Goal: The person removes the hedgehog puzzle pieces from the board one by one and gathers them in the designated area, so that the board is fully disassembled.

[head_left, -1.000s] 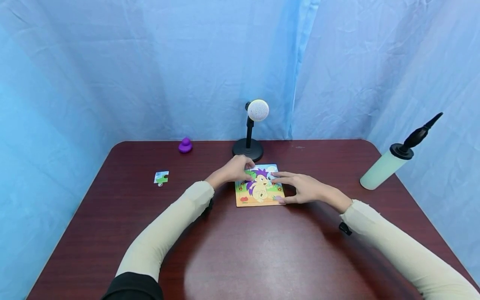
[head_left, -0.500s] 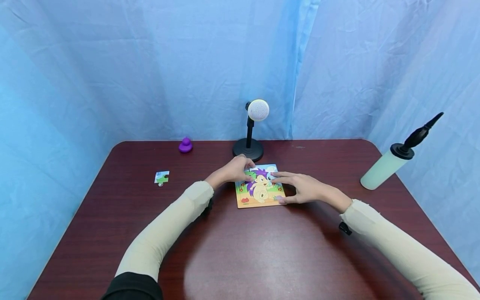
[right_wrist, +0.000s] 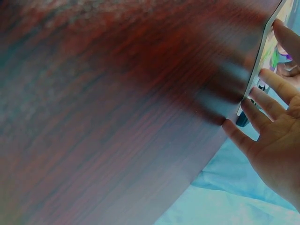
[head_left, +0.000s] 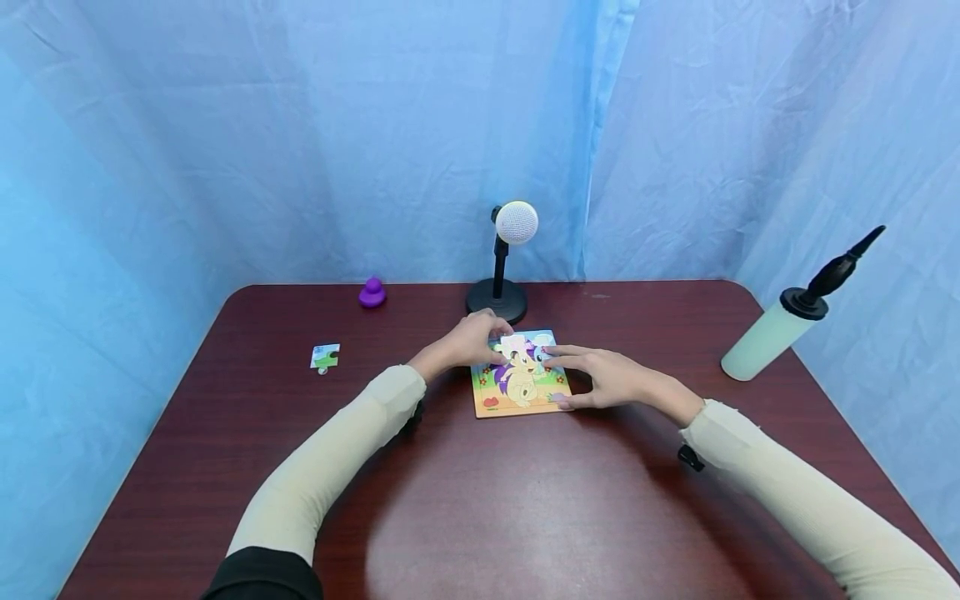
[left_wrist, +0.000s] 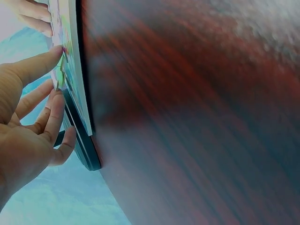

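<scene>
A jigsaw puzzle board (head_left: 517,398) with a purple-haired cartoon animal on it lies on the dark table. My left hand (head_left: 468,337) is over its far left part and pinches a puzzle piece (left_wrist: 60,75) between thumb and fingers. That piece is tilted up from the board, and its face shows pale with glare in the head view. On the board's right side rest the fingertips of my right hand (head_left: 607,375), its fingers spread and fairly straight. A second puzzle piece (head_left: 325,358), blue and green, lies apart on the table to the left.
Behind the board stands a microphone (head_left: 517,222) on a black round-based stand (head_left: 498,298). A small purple knob-shaped object (head_left: 372,293) sits at the far left. A pale green hand pump (head_left: 768,337) with a black nozzle leans at the right. Blue curtains (head_left: 405,142) hang beyond the table (head_left: 480,508).
The piece in my left hand has tilted up, its face turning from green to pale with glare. The board has shifted very slightly toward me. My right hand keeps its place.
</scene>
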`<state>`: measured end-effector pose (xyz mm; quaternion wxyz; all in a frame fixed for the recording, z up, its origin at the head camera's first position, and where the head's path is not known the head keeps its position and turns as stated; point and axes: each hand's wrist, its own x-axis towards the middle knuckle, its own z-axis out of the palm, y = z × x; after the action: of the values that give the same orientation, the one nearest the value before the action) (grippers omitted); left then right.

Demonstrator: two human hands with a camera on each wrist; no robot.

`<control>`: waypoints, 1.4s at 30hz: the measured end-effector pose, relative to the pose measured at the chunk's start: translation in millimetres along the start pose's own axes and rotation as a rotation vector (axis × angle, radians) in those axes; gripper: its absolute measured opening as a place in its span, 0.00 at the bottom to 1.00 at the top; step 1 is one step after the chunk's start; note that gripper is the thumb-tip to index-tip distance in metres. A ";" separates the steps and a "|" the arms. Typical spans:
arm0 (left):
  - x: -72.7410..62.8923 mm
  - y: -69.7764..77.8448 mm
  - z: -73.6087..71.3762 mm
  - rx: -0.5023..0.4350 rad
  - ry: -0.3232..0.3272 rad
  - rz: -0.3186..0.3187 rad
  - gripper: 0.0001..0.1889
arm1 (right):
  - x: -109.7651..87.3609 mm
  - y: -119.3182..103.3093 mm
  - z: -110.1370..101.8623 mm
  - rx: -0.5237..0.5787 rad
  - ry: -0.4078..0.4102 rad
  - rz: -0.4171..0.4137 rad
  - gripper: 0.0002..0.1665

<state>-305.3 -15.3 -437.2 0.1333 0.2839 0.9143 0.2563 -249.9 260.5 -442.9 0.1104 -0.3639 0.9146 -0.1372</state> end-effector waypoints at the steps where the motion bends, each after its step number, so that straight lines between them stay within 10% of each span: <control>1: 0.1 0.1 -0.2 0.008 0.003 0.005 0.26 | 0.1 0.0 0.0 0.003 -0.002 0.003 0.42; 42: -1.2 -3.0 -0.7 0.272 0.078 0.134 0.21 | -0.9 1.0 0.0 0.011 -0.002 0.002 0.42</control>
<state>-306.0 -18.4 -438.1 0.0405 0.3494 0.9241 0.1491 -249.9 261.8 -443.2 0.1135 -0.3626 0.9141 -0.1415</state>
